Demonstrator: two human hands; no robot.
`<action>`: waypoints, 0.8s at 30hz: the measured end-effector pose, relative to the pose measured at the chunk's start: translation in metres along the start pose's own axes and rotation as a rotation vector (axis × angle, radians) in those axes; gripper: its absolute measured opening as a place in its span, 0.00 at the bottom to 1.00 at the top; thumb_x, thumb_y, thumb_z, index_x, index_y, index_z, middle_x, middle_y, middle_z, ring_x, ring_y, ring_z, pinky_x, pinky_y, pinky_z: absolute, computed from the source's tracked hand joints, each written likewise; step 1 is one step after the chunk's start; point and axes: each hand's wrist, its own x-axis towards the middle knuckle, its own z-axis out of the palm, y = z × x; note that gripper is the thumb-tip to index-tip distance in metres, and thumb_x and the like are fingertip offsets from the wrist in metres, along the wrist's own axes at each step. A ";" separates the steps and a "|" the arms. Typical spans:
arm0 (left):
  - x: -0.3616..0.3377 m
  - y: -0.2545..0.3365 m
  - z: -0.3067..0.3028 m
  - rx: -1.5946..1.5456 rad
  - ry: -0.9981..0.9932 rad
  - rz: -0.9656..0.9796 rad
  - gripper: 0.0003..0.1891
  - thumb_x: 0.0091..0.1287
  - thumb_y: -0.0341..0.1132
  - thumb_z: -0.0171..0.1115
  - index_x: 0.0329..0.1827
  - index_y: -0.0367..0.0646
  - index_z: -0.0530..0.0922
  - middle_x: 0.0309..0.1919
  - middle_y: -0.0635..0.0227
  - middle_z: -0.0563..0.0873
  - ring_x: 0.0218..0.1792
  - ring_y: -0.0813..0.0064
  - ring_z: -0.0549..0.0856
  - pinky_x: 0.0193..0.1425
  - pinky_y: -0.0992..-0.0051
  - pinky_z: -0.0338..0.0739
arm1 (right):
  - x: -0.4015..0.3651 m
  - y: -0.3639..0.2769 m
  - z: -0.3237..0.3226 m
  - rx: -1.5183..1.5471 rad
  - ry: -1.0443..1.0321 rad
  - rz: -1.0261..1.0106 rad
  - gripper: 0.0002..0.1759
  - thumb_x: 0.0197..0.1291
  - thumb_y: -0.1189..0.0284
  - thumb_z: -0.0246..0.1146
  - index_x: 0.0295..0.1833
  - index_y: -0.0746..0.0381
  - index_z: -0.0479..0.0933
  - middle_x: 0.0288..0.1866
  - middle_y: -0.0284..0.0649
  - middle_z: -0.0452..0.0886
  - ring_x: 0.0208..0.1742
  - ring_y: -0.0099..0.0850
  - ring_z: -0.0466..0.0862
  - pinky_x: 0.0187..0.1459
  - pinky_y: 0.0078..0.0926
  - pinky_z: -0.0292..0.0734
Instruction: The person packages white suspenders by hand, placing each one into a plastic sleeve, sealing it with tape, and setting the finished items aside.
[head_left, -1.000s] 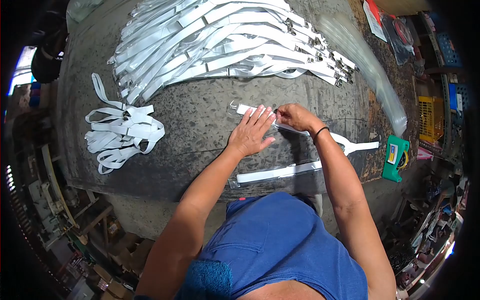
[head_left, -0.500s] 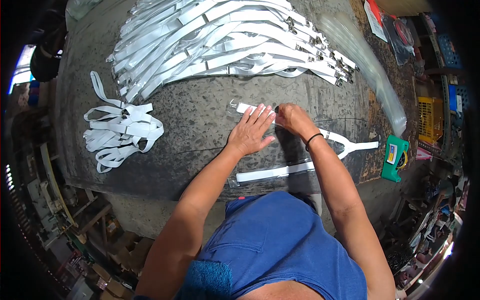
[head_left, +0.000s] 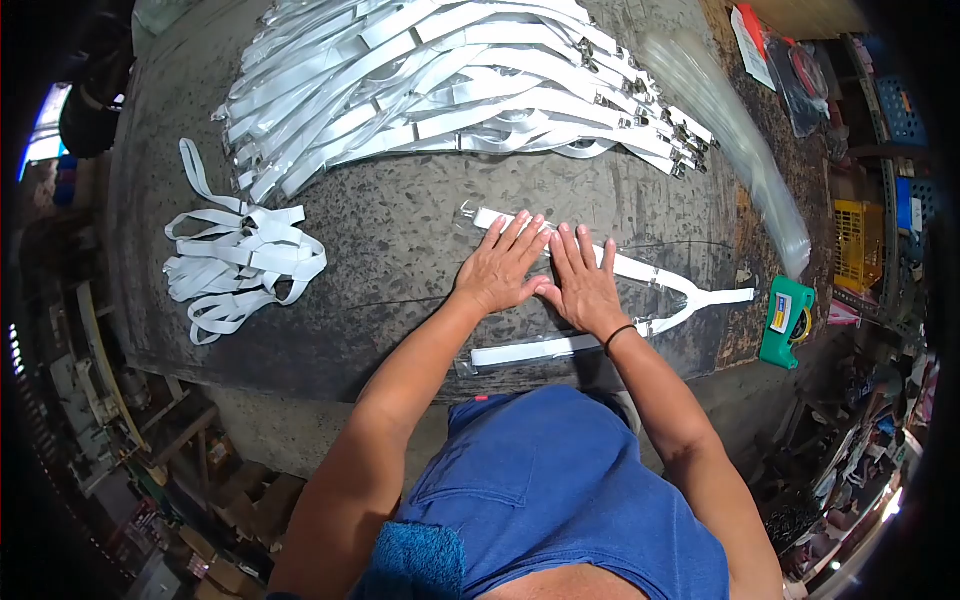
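Observation:
White Y-shaped suspenders (head_left: pixel 640 268) lie spread on the table, their two straps pointing left and the single joined end pointing right. My left hand (head_left: pixel 503 262) rests flat with fingers stretched over the upper strap near its left end. Beside it, my right hand (head_left: pixel 585 280) lies flat on the same strap, fingers apart, the two thumbs touching or nearly so. Clear plastic shows around the strap ends. Nearer my body runs the lower strap (head_left: pixel 535 350), which neither hand touches.
A large pile of white suspenders with metal clips (head_left: pixel 430 90) covers the back of the table (head_left: pixel 400 230). A bunch of loose white straps (head_left: pixel 250 265) sits at left. Clear plastic sleeves (head_left: pixel 745 150) and a green tape dispenser (head_left: pixel 780 322) are at right.
My right hand, bent with closed fingers before, now lies flat on the upper strap and sits a little lower. My left hand has stayed in place.

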 end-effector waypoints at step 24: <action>0.000 0.008 0.001 0.127 0.034 0.002 0.35 0.70 0.58 0.55 0.80 0.63 0.61 0.80 0.57 0.57 0.80 0.53 0.53 0.82 0.51 0.43 | -0.196 0.103 -0.009 0.316 0.386 0.384 0.21 0.63 0.66 0.66 0.59 0.62 0.79 0.67 0.51 0.75 0.71 0.58 0.69 0.70 0.51 0.63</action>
